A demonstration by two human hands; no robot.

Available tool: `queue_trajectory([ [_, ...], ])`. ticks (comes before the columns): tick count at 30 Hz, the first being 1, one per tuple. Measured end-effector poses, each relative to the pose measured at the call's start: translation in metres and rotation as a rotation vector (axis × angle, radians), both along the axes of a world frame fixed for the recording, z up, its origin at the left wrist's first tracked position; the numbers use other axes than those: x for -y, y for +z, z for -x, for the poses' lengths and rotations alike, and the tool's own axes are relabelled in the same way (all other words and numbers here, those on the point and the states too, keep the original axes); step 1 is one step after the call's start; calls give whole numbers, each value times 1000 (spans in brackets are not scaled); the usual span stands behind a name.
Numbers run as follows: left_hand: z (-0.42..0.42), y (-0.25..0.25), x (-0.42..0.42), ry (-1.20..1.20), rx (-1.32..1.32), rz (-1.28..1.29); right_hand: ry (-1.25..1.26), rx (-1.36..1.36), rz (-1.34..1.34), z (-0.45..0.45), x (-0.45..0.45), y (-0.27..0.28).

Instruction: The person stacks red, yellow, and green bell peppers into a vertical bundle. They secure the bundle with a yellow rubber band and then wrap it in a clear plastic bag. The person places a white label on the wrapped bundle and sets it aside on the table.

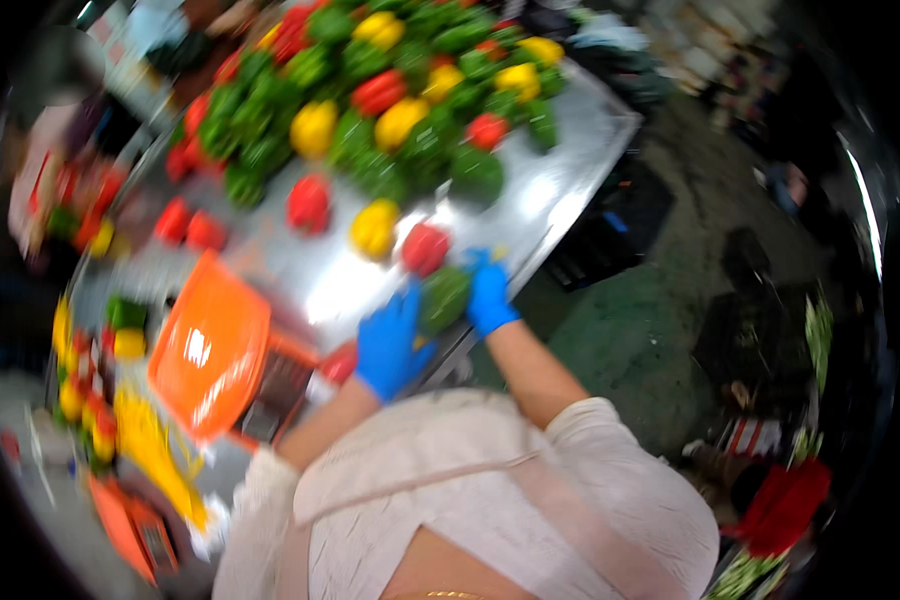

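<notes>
Both my hands wear blue gloves over the near edge of a metal table [529,191]. Between them sits a green bell pepper [444,298]. My left hand [391,341] lies along the pepper's left side, its thumb apart from the fingers. My right hand [489,296] is at the pepper's right side, fingers bent, with a small yellow patch by the fingertips. Motion blur hides whether either hand grips the pepper. Just beyond are a red bell pepper [425,249] and a yellow bell pepper [375,229]. Another red pepper [339,363] is partly hidden beside my left wrist.
A large heap of green, red and yellow peppers [412,64] covers the table's far part. Left of my hands stands an orange scale with a tray [214,337]. Yellow strips [150,442] lie beyond it, near a second orange device [124,517]. A co-worker [41,172] is at far left.
</notes>
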State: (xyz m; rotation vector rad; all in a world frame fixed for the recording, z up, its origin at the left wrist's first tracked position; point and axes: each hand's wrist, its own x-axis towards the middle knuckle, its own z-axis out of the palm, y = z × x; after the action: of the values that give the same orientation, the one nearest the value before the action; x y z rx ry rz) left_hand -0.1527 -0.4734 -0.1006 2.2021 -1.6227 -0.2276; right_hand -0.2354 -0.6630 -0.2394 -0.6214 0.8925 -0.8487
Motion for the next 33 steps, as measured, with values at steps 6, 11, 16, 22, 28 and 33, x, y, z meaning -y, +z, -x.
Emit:
queue_trajectory([
  [6,-7,0,-1,-47,-93,66,51,-19,24,2,-4,40],
  [11,-13,-3,-6,-144,-166,51,204,63,-39,18,-2,50],
  [16,-9,-20,-7,-161,-28,39,240,103,-46,15,9,8],
  [22,-23,-19,-12,132,-408,-71,96,-64,-55,0,2,25],
  [28,-35,2,-10,48,-456,-355,93,50,-33,9,6,48],
  [33,-30,-20,-5,54,-476,-318,233,54,-172,19,10,30],
])
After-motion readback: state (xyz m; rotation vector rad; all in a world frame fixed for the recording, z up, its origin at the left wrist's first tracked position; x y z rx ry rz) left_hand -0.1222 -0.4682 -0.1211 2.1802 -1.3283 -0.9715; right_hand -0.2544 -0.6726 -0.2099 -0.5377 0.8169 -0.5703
